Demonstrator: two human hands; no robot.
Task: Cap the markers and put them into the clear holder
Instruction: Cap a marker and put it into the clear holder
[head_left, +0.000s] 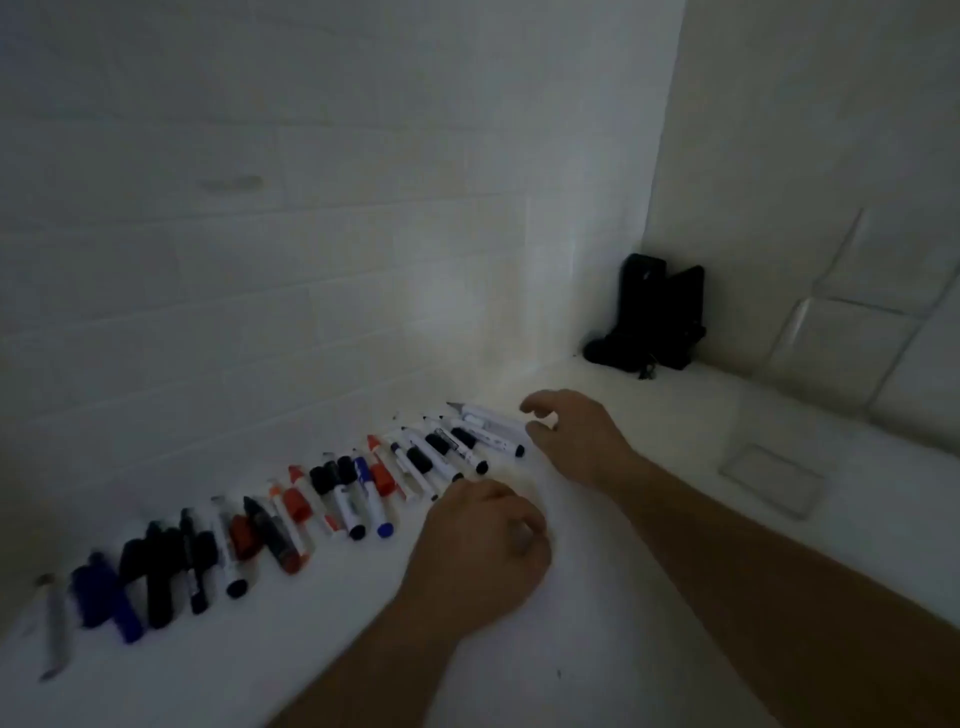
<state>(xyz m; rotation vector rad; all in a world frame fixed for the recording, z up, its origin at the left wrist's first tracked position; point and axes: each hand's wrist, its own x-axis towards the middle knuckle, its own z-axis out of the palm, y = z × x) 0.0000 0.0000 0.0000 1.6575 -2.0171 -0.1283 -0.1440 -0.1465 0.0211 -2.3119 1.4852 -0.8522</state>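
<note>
Hovering over markers (363, 483): L hand (480, 551) curled, R hand (569, 434) spread, both grips empty.

The whole head view is dim and soft, so print on the markers (332, 499) cannot be read, and which of them are capped is hard to tell along the blurred left end of the row. A grey marker (54, 626) at the far left is smeared by motion. The left hand (475, 553) curls its fingers under, hiding their tips. The right hand (569, 434) covers the near ends of the last markers. Both forearms run off the bottom edge. The black object (652, 317) in the corner is too dark to identify. The clear holder (774, 480) shows only as a faint outline.
</note>
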